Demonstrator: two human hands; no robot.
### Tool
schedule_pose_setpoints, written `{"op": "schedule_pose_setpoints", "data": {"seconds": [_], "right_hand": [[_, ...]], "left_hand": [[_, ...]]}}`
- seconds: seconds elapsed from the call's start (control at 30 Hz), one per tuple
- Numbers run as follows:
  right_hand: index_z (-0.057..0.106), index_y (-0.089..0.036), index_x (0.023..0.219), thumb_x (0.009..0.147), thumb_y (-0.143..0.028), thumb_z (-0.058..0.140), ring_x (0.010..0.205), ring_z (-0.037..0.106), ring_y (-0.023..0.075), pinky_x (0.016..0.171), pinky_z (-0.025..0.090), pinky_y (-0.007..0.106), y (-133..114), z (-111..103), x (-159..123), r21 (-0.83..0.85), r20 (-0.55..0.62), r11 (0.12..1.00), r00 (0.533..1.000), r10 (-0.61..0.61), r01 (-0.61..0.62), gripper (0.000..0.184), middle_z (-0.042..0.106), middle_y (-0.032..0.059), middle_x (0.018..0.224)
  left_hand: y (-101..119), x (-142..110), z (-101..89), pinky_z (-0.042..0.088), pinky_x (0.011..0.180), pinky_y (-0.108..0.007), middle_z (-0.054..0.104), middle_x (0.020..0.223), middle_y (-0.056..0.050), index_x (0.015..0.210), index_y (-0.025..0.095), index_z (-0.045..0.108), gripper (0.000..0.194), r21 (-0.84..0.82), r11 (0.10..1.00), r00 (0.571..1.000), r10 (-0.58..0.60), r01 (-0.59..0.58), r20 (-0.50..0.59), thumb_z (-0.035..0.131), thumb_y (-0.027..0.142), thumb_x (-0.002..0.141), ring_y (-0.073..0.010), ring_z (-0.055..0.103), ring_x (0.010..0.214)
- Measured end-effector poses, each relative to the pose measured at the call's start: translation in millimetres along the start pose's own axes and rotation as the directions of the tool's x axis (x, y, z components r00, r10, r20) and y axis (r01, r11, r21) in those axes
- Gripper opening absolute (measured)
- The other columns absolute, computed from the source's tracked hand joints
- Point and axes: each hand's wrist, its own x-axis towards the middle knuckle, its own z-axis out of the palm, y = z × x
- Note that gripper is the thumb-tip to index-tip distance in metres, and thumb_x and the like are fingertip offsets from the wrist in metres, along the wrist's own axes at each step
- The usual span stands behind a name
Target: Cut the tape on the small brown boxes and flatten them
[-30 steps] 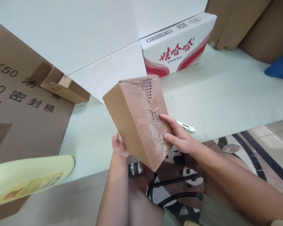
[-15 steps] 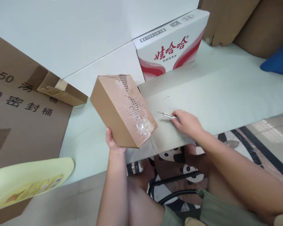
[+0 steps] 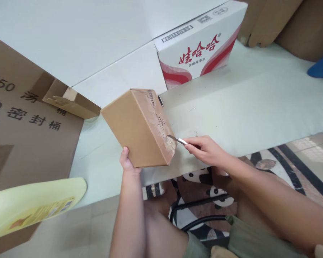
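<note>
While the left hand grips the brown cardboard carton at its 7 o'clock corner, the right hand pinches the handle of a utility knife at the carton's half-past-3 position. The left thumb lies against the plain side face; the remaining fingers are hidden, presumably supporting the carton from below. The carton is tilted over the pale surface, near its front edge; whether any part rests on it cannot be determined. This tilt appears to present the torn, clear-taped face to the knife side and to leave the right hand unobstructed. The exposed blade points toward 10 o'clock, its tip at the tape; contact cannot be confirmed. Gripping the lower corner likely spaces the left hand away from the blade. At 1 o'clock stands a white-and-red water carton; at 8 o'clock, a pale yellow-green bottle; at 9 o'clock, a large printed cardboard box.
</note>
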Motion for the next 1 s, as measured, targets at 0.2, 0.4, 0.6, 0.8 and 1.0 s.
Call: {"op": "schedule_pose_setpoints", "data": {"seconds": [0.2,0.4,0.6,0.8,1.0], "right_hand": [[0.077,-0.016,0.105,0.097,-0.038,0.044,0.056,0.04,0.0112,0.056,0.034,0.022,1,2,0,0.008,0.051,1.0,0.999,-0.014,0.014,0.041,0.048,-0.0024,0.062],[0.074,-0.016,0.084,0.095,-0.034,0.044,0.054,0.039,0.0108,0.056,0.031,0.024,0,-4,0,-0.087,0.055,0.995,0.997,0.047,-0.042,0.037,0.044,-0.0023,0.059],[0.065,-0.017,0.073,0.094,-0.035,0.045,0.053,0.038,0.011,0.054,0.029,0.025,1,-5,-3,-0.105,0.096,0.992,0.992,0.079,-0.068,0.034,0.044,-0.0024,0.057],[0.057,-0.018,0.071,0.093,-0.037,0.043,0.054,0.035,0.0108,0.055,0.028,0.025,-1,-5,-2,-0.09,0.115,0.991,0.987,0.109,-0.099,0.033,0.04,-0.0027,0.059],[0.054,-0.019,0.068,0.091,-0.039,0.046,0.056,0.032,0.011,0.054,0.025,0.026,-2,-20,-7,-0.056,0.152,0.987,0.976,0.155,-0.148,0.032,0.035,-0.0029,0.06]], "left_hand": [[-3,0,-3.8,0.058,0.086,-0.043,0.077,0.095,-0.005,0.106,0.026,0.072,0.057,0.047,0.999,1.0,-0.018,0.017,0.023,0.079,0.062,0.063,-0.0313,0.07,0.104],[-7,0,-1.4,0.057,0.091,-0.044,0.077,0.094,-0.006,0.106,0.024,0.071,0.058,0.071,0.997,0.999,-0.022,0.019,0.041,0.082,0.058,0.06,-0.0314,0.071,0.103],[-7,-4,10.1,0.058,0.086,-0.041,0.076,0.1,-0.007,0.099,0.022,0.072,0.052,0.046,0.998,0.996,-0.039,0.036,0.077,0.085,0.052,0.059,-0.0282,0.072,0.097],[-8,-2,8.1,0.057,0.09,-0.043,0.077,0.104,-0.008,0.107,0.023,0.071,0.056,0.045,0.998,0.995,-0.049,0.046,0.082,0.085,0.051,0.061,-0.0301,0.072,0.102],[-5,1,8.7,0.058,0.088,-0.039,0.077,0.099,-0.007,0.105,0.021,0.071,0.055,0.009,1.0,0.997,-0.017,0.017,0.071,0.086,0.051,0.061,-0.0272,0.072,0.099]]}}
